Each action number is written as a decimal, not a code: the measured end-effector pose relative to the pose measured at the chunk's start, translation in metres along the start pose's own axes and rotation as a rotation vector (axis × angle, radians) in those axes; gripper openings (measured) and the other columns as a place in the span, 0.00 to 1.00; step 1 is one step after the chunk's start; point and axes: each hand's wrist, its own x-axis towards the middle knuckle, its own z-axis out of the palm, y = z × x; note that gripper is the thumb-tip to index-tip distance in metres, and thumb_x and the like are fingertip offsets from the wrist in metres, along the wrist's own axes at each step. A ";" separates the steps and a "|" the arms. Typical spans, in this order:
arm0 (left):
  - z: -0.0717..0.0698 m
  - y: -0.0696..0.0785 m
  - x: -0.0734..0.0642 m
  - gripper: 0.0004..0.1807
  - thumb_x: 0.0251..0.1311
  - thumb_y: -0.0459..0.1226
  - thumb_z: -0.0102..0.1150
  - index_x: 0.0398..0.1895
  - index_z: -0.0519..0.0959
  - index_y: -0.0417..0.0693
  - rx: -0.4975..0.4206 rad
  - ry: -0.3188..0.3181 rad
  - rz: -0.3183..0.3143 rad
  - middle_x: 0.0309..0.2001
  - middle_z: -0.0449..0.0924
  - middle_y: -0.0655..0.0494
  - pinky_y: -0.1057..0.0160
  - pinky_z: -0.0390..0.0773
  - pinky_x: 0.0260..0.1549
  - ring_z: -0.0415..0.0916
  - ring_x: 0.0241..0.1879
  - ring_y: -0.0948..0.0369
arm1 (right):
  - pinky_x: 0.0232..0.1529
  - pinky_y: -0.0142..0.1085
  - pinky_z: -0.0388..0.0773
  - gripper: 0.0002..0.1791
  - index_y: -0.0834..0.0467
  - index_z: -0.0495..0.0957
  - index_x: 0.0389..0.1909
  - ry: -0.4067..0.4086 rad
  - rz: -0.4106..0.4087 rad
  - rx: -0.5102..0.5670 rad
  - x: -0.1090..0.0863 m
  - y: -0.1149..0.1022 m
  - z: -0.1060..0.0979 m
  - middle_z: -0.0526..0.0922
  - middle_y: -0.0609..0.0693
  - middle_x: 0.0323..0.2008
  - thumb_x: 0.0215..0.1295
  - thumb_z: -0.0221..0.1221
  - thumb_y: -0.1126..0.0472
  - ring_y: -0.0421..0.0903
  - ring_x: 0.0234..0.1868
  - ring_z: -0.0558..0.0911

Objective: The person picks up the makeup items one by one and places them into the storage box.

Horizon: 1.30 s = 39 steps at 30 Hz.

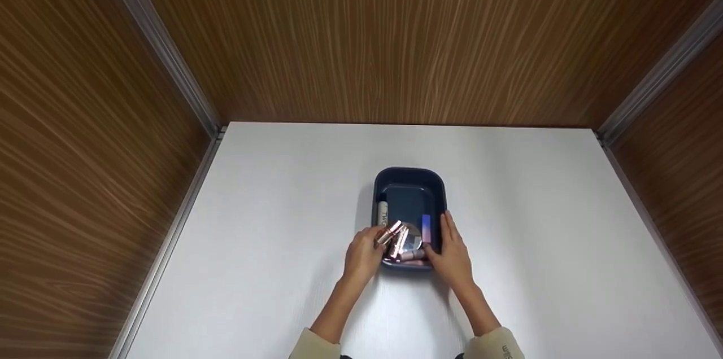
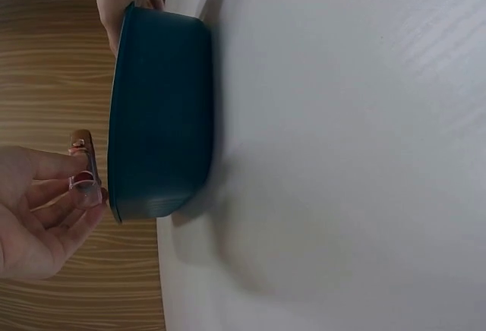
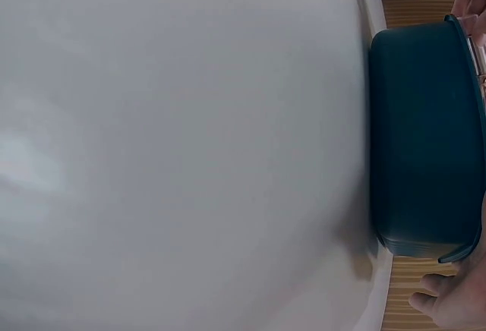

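Note:
A dark blue plastic bin (image 1: 406, 175) stands on the white table. At its near left corner my left hand (image 1: 361, 254) pinches a shiny rose-gold lipstick tube (image 1: 388, 232) just over the rim; the left wrist view shows a clear pinkish end on this tube (image 2: 86, 192). My right hand (image 1: 452, 254) holds the bin's right wall, thumb over the rim and fingers along the outside. Inside lie another rose-gold tube (image 1: 399, 243), a round shiny disc (image 1: 414, 230), a purple-to-pink tube (image 1: 426, 228), a pale lettered tube (image 1: 383, 212) and a pinkish tube (image 1: 412, 255).
The white tabletop (image 1: 282, 195) surrounds the bin. A wood-grain panel (image 1: 367, 37) rises behind it, with similar panels at the left (image 1: 85, 150) and right (image 1: 672, 105), joined by grey metal rails (image 1: 164, 43).

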 end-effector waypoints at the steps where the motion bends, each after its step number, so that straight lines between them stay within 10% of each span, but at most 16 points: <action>1: 0.000 0.000 0.000 0.20 0.49 0.27 0.63 0.49 0.78 0.39 0.002 0.000 0.001 0.43 0.78 0.47 0.57 0.73 0.42 0.74 0.44 0.52 | 0.59 0.53 0.57 0.41 0.72 0.54 0.66 -0.001 0.000 -0.002 0.000 0.000 0.000 0.52 0.62 0.68 0.55 0.60 0.61 0.62 0.64 0.57; 39: 0.021 0.003 0.009 0.15 0.48 0.31 0.66 0.42 0.80 0.39 0.049 0.111 0.019 0.38 0.79 0.49 0.59 0.75 0.36 0.76 0.38 0.54 | 0.59 0.53 0.56 0.42 0.71 0.53 0.66 -0.016 0.031 -0.008 0.001 0.000 0.000 0.51 0.61 0.68 0.55 0.60 0.60 0.62 0.64 0.56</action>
